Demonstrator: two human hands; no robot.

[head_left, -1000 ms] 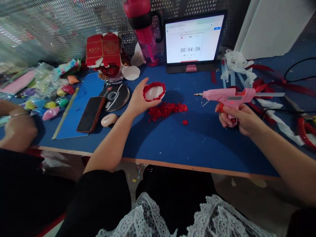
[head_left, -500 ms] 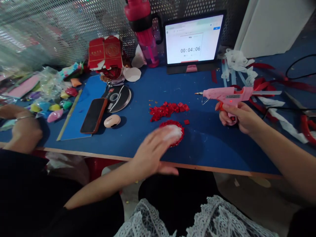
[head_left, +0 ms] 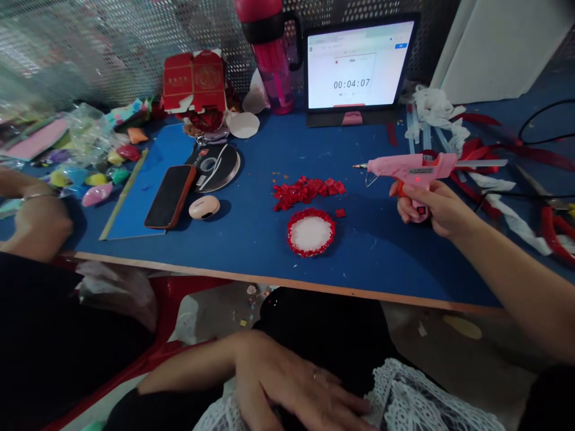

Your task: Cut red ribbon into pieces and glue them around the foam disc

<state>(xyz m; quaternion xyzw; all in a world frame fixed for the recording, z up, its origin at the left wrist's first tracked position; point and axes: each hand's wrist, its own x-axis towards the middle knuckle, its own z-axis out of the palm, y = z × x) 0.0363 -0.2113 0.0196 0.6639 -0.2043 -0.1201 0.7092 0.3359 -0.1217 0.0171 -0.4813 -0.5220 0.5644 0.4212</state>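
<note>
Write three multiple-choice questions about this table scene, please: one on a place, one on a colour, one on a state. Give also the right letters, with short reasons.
1. Where is the left hand relative to the blue table?
A. On top of it, near the front edge
B. Below its front edge, over dark clothing
C. Behind its back edge

2. What colour is the hot glue gun in the right hand?
A. Pink
B. Green
C. Black

3. What is the state of the round disc with the red edge?
A. Held up in the fingers
B. Standing on its edge
C. Lying flat on the table

Answers:
1. B, because the hand is spread over the clothing, off the table.
2. A, because its body is clearly pink.
3. C, because its whole white face shows upward, with no hand touching it.
</note>
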